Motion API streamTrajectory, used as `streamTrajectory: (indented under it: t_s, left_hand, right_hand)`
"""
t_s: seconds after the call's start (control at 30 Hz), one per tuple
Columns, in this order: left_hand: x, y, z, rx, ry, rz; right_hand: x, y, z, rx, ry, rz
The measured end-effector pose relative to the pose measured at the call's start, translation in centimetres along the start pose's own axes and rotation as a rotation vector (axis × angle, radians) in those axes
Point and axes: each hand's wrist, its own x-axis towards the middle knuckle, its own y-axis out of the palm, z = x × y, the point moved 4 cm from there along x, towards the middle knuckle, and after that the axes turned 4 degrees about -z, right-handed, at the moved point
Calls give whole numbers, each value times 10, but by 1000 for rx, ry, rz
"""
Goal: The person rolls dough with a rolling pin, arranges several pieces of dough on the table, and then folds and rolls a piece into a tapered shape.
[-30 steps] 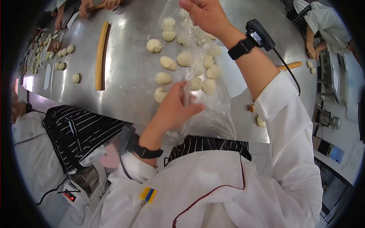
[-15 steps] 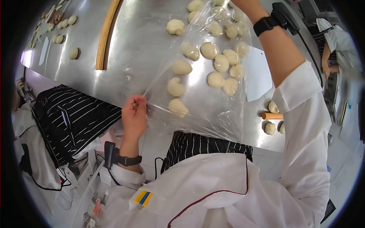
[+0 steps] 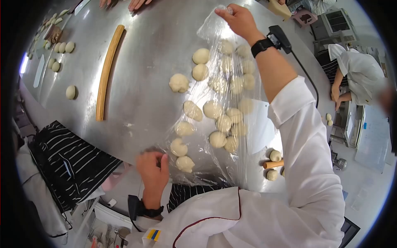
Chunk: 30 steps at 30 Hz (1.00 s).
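Note:
A sheet of clear plastic film (image 3: 206, 165) drapes over many round dough pieces (image 3: 213, 110) on the metal table. At the far side, my right hand (image 3: 239, 21) is closed on the film's upper end and lifts it into a peak. My left hand (image 3: 152, 168) is at the near table edge, just left of the film's lower corner, with fingers bent and the thumb beside them. Its fingertips are blurred, so I cannot tell whether it pinches film. A lumpy dough piece (image 3: 179, 83) lies outside the film on the left.
A long wooden rolling pin (image 3: 108, 74) lies left on the metal table (image 3: 144, 62). A white scraper (image 3: 261, 128) and short wooden pin (image 3: 273, 164) are at right. More dough balls (image 3: 70, 92) lie far left. Another person's hands (image 3: 138, 4) rest at the back; a person (image 3: 353, 74) works at right.
My right hand has moved left and down in the view, gathering the film into a narrower sheet. The film's left edge no longer stretches tight to my left hand. Another person's hands have come into view.

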Motion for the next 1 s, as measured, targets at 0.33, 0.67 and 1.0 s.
streamTrajectory:
  t_s: [0.33, 0.67, 1.0]
  left_hand:
    - [92, -8, -71, -142, 131, -224]
    - [157, 25, -87, -736, -132, 92]
    - [323, -1, -151, -1086, 278, 751]
  right_hand:
    - [43, 38, -26, 1321, 298, 293]
    - [49, -12, 25, 1424, 326, 313]
    - [58, -68, 40, 934, 18, 282]
